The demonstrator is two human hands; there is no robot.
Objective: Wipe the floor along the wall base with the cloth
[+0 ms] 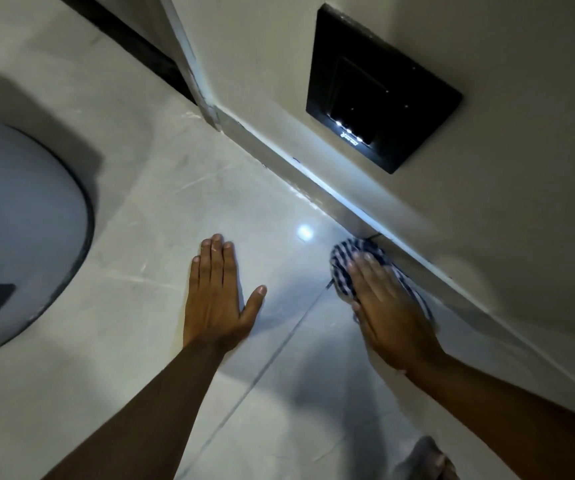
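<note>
Right hand (388,306) presses flat on the cloth (343,268) at the skirting (279,154); left hand (218,299) lies spread on the floor (147,209). Grey appliance (19,237) at left, black panel (383,88) upper right.

The left hand (215,299) lies flat on the floor (147,209), fingers (215,258) spread toward the wall (486,209). To its right, well apart, the right hand (388,306) presses flat on the cloth (341,268), which lies on the floor against the wall base (313,183). The cloth shows ahead of and left of the right fingers (365,268). A panel (379,88) sits on the wall beyond those fingers. An appliance (19,237) lies far left of the left fingers.
</note>
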